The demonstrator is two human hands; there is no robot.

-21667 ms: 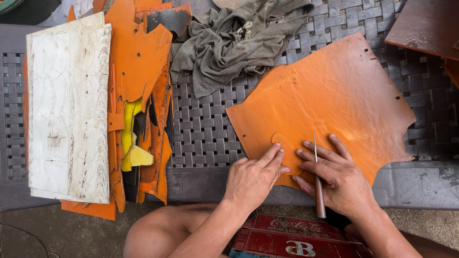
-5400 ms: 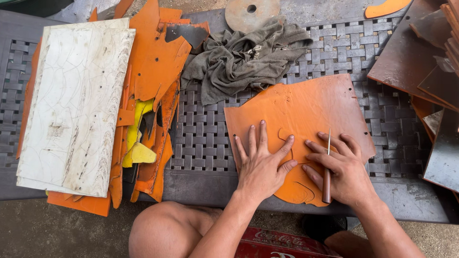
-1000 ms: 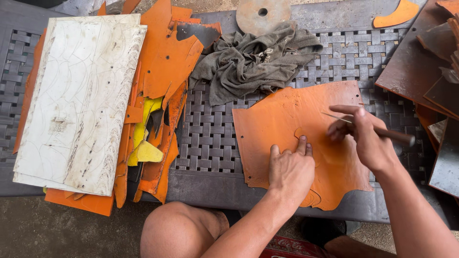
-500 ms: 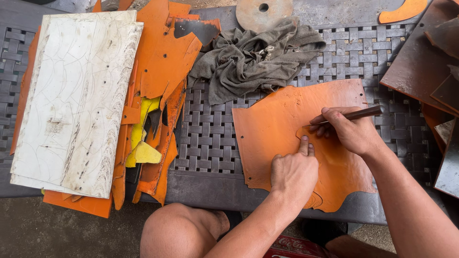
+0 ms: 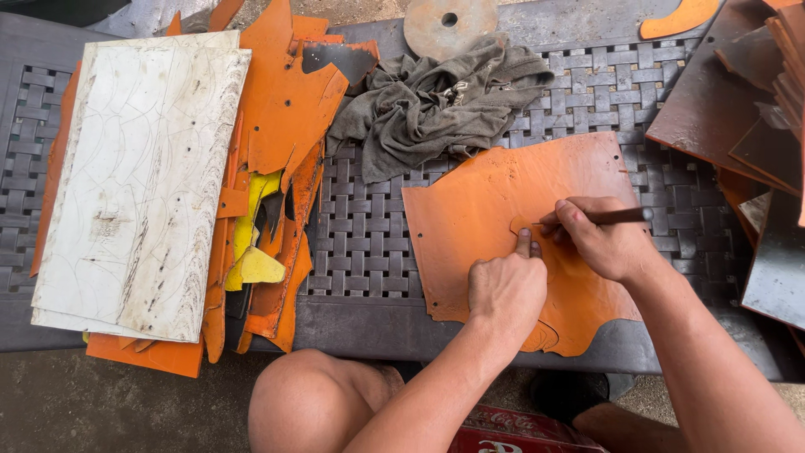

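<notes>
Two hands on orange leather sheet — right hand gripping awl, left hand pressing

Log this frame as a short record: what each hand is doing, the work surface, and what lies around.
left hand: pressing down on the orange leather sheet
right hand: grips a thin brown tool, tip on the sheet
surface: dark woven table
left side: scratched white board over orange offcuts
behind: grey rag, round disc
right side: dark brown sheets
</notes>
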